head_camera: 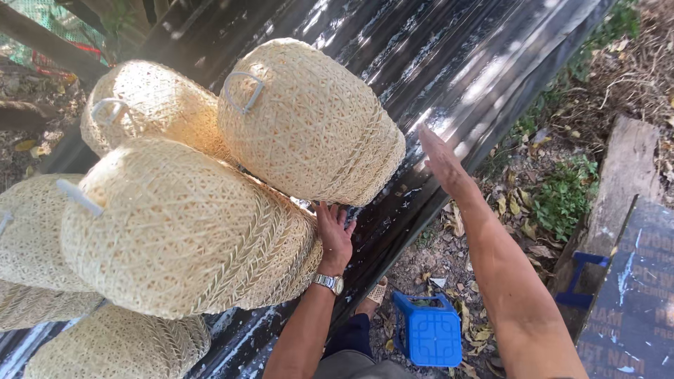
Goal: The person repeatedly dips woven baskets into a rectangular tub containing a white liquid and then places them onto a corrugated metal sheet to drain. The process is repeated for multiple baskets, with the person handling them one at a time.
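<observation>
Two hands (335,235) (441,160) — pale woven baskets (309,126)

Left arm: bare from the elbow down, with no sleeve showing.
Left wrist: a silver metal watch (328,282) with a link band sits snug around it.
Left hand (334,231): bare, with no glove and no ring that can be seen.
Left fingers (342,216): bare and plain, with short nails.
Right arm: bare all the way up to the edge of the view, with no sleeve and no band.
Right hand (441,160): bare, with no glove, ring or watch.
Legs: dark blue cloth shows by the knee, with a lighter grey-brown patch of cloth nearer the bottom edge.
Foot: a tan sandal (377,293) with a woven look peeks out below.
</observation>
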